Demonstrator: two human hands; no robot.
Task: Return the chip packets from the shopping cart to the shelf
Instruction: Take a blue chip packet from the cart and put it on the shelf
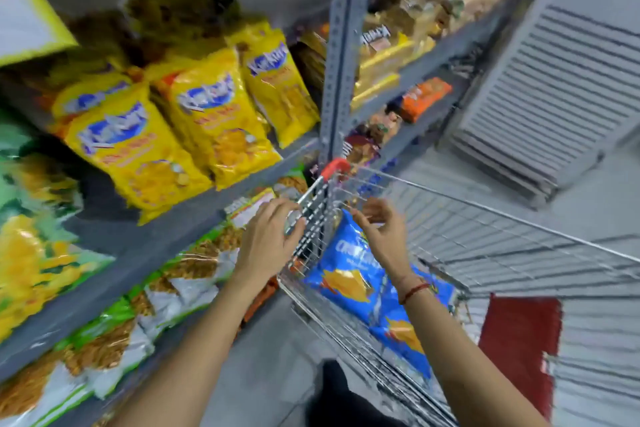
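**Blue chip packets waiting in the cart, both hands empty**

I've got the right hand (382, 236) hovering just over the top edge of the upper blue chip packet (349, 270), fingers spread and curled, nothing gripped yet. The left hand (270, 239) is released too, fingers loose against the cart's near-left rim by the shelf side. A second blue chip packet (401, 329) lies nearer me in the shopping cart (485, 218), partly under my right forearm.

These will handle light and puffy, I reckon: air-filled foil, slick to the touch, contents easy to crush. I'd pinch the crimped top seam rather than squeeze the belly.

To the left, the shelf (194, 215) is crowded: yellow snack bags (214, 121) on the upper tier, green-and-white packets (114, 333) below. The cart's wire wall stands between packet and shelf, so it means lifting up and over, watching the red corner cap (334, 167) and the grey upright post (341, 55). The picture is blurred, so a free slot is hard to pick out.
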